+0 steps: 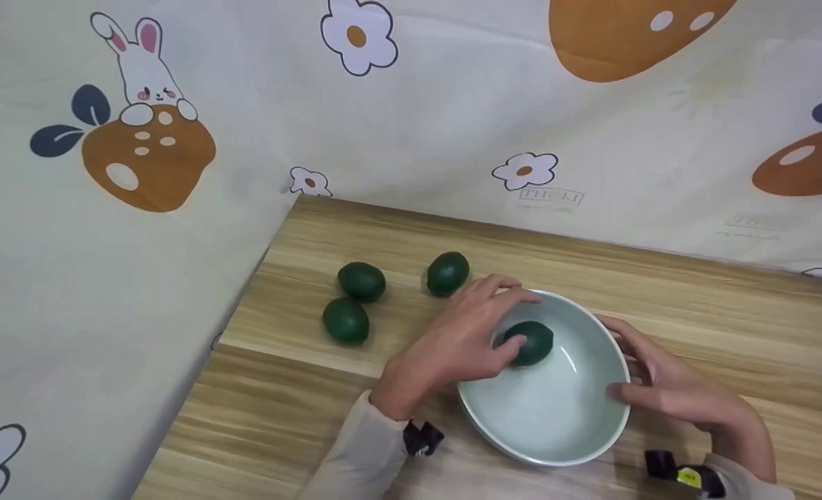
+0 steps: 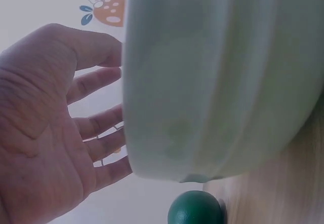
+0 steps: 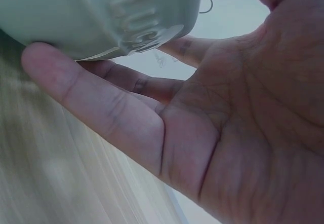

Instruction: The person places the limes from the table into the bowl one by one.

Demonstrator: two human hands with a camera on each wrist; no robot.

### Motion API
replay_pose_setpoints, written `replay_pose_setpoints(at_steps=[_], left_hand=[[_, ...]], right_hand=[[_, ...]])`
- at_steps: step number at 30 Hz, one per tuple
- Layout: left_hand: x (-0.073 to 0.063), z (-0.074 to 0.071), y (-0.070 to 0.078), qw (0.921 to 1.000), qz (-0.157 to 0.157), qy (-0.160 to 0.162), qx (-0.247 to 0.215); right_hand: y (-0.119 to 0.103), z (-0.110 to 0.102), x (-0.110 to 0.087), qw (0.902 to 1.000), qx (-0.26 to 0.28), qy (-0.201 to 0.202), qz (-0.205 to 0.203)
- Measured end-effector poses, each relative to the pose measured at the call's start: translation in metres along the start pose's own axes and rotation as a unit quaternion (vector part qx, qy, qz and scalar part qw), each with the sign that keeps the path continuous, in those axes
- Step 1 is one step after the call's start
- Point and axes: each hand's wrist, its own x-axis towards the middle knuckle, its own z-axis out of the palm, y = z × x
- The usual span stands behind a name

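A pale green bowl [image 1: 557, 423] stands on the wooden table with one dark green avocado [image 1: 539, 340] inside, towards its left side. My left hand [image 1: 463, 333] reaches over the bowl's left rim, thumb overlapping that avocado and fingers spread along the far rim. In the left wrist view, the fingers pass behind the bowl's wall [image 2: 202, 82], which hides their tips. At the right side, my right hand [image 1: 682, 389] holds the bowl, thumb over the rim and fingers outside. The right wrist view shows a finger [image 3: 101, 100] under the bowl's lower edge.
Left of the bowl lie more avocados: one [image 1: 448, 273] near my left hand, and two close together, one [image 1: 362, 281] behind the other [image 1: 346, 321]. A patterned cloth [image 1: 418, 125] hangs along the table's back and left edges.
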Motion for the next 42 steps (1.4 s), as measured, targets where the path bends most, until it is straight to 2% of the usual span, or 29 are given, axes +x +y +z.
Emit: replay_pose_setpoints(at_steps=[16, 24, 31, 42], left_hand=[[-0.001, -0.001, -0.006, 0.9998, -0.021, 0.001, 0.006], [0.000, -0.005, -0.013, 0.9996, -0.021, 0.017, 0.004], [0.002, -0.005, -0.017, 0.9993, -0.034, 0.015, 0.004], [0.001, -0.007, -0.028, 0.9983, -0.054, 0.018, -0.006]], right_hand=[[-0.003, 0.001, 0.000, 0.9998, 0.003, 0.006, 0.017], [0.001, 0.000, 0.000, 0.9998, -0.013, 0.007, -0.016], [0.000, 0.001, -0.002, 0.9994, -0.019, 0.020, 0.019], [-0.002, 0.003, 0.001, 0.9998, -0.009, 0.012, 0.014]])
